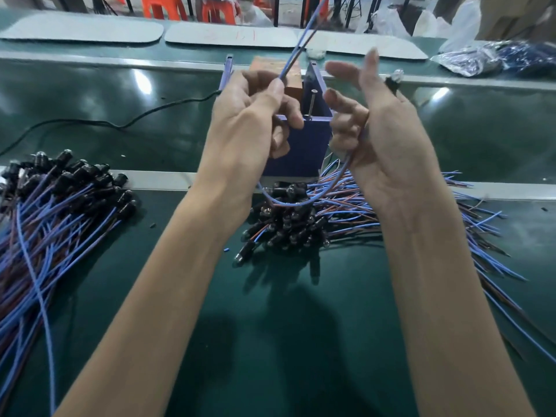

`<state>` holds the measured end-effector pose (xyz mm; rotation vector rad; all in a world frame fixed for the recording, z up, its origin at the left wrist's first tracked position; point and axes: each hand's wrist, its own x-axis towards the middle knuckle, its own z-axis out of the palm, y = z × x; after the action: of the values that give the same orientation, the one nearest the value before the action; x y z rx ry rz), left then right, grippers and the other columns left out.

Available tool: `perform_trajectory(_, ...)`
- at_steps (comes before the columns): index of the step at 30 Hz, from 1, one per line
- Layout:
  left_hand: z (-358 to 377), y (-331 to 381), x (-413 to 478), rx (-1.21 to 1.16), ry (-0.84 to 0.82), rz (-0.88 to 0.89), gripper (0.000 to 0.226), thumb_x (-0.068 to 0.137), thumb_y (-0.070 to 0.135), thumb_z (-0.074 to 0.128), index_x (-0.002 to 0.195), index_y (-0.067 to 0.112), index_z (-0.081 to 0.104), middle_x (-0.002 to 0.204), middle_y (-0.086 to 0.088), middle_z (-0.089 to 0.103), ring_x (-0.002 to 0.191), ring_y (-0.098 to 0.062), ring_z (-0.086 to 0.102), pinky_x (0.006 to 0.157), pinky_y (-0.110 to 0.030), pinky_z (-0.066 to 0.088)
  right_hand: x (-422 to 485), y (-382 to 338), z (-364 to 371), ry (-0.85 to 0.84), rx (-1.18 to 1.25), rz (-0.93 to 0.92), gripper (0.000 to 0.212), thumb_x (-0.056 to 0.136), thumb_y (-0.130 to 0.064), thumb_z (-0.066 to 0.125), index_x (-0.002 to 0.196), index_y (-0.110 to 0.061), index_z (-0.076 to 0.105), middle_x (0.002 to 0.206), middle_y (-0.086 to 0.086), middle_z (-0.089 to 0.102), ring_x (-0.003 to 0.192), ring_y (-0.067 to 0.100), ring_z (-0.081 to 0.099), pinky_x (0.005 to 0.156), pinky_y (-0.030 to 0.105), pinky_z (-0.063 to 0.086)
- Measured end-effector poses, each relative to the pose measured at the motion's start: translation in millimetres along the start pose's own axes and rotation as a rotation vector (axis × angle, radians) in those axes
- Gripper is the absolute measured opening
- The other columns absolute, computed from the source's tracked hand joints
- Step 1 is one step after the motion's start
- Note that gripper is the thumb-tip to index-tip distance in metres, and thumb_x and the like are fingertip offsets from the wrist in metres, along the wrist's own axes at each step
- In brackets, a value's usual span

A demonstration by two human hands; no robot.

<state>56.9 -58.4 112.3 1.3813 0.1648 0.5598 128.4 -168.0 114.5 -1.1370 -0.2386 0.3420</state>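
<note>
Pinched by the left hand (249, 124), loosely curled in the right hand (382, 136) (forefinger straight), the thin blue-and-brown wire (287, 65) may slip free.

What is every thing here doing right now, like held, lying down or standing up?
Left hand, pinching the wire.
Right hand, lower fingers curled round the wire, forefinger and thumb straight.
Wire, held up, sagging in a loop between both hands.
Left pile of wires, lying on the table, untouched.
Middle pile of wires, lying on the table, untouched.
Blue box, standing upright.
</note>
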Motion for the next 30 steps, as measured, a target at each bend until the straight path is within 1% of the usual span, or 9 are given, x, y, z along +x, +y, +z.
perform_trajectory(1,2,0,-1,-0.023,0.022,0.003,0.018,0.102,0.008,0.039,0.088,0.017,0.044,0.055,0.008,0.056,0.042,-0.004,0.035,0.045,-0.016,0.03,0,0,-1,0.007,-0.066,-0.002,0.038,0.098,-0.043,0.048,0.095,-0.012,0.071,0.065,-0.004,0.05,0.047,0.003,0.031,0.039,0.014,0.025)
perform_trajectory(3,4,-1,-1,-0.061,0.055,0.012,0.018,0.102,0.008,0.042,0.087,0.017,0.046,0.061,0.006,0.054,0.046,-0.003,0.037,0.048,-0.016,0.034,-2,0,-2,-0.009,-0.155,-0.002,0.039,0.095,-0.046,0.051,0.097,-0.013,0.072,0.063,-0.005,0.037,0.046,0.004,0.023,0.038,0.015,0.022)
perform_trajectory(6,8,-4,-2,-0.022,0.068,0.017,0.017,0.1,0.009,0.047,0.086,0.018,0.05,0.067,0.005,0.048,0.054,-0.003,0.041,0.055,-0.016,0.04,-3,2,2,-0.054,-0.158,-0.026,0.024,0.09,-0.026,0.065,0.095,-0.004,0.072,0.058,-0.007,0.028,0.043,0.003,0.02,0.035,0.014,0.02)
perform_trajectory(9,9,-6,-5,0.045,0.045,0.019,0.017,0.098,0.011,0.052,0.084,0.019,0.053,0.061,0.013,0.047,0.057,-0.002,0.044,0.062,-0.018,0.041,-5,3,4,-0.081,-0.129,-0.056,0.009,0.086,-0.015,0.069,0.078,-0.011,0.071,0.063,-0.001,0.025,0.042,0.004,0.018,0.035,0.015,0.018)
perform_trajectory(15,11,-6,-6,0.107,0.063,0.015,0.019,0.095,0.013,0.058,0.078,0.022,0.056,0.061,0.014,0.051,0.062,-0.002,0.048,0.069,-0.02,0.042,-3,1,3,-0.012,-0.109,-0.068,0.018,0.083,-0.011,0.072,0.066,-0.016,0.067,0.061,-0.004,0.047,0.046,0.002,0.034,0.035,0.013,0.021)
perform_trajectory(20,14,-8,-7,0.111,0.063,0.006,0.019,0.094,0.014,0.06,0.077,0.02,0.055,0.065,0.01,0.051,0.064,-0.004,0.048,0.07,-0.021,0.042,-5,2,4,-0.007,-0.184,-0.069,0.013,0.083,-0.013,0.072,0.072,-0.016,0.066,0.067,0.0,0.052,0.052,0.004,0.041,0.036,0.013,0.025)
perform_trajectory(23,13,-7,-7,0.096,0.101,0.018,0.02,0.094,0.012,0.059,0.076,0.021,0.055,0.065,0.012,0.053,0.064,-0.002,0.049,0.071,-0.021,0.042,-6,2,6,-0.022,-0.176,-0.054,0.009,0.085,-0.013,0.069,0.079,-0.015,0.063,0.069,-0.001,0.059,0.058,0.005,0.056,0.036,0.011,0.026)
perform_trajectory(26,10,-6,-5,0.083,0.146,0.022,0.019,0.096,0.012,0.056,0.079,0.02,0.054,0.064,0.012,0.054,0.059,-0.001,0.05,0.066,-0.018,0.044,-9,0,9,-0.048,-0.109,-0.036,0.008,0.089,-0.009,0.064,0.083,-0.011,0.059,0.068,-0.002,0.067,0.068,0.01,0.069,0.033,0.012,0.023)
perform_trajectory(30,4,-4,-2,0.08,0.131,0.007,0.016,0.097,0.012,0.055,0.082,0.017,0.055,0.059,0.012,0.053,0.051,0.001,0.05,0.054,-0.014,0.043,-11,-4,9,-0.054,-0.12,-0.049,0.012,0.091,-0.009,0.062,0.08,-0.012,0.058,0.068,-0.003,0.07,0.074,0.014,0.073,0.034,0.012,0.024)
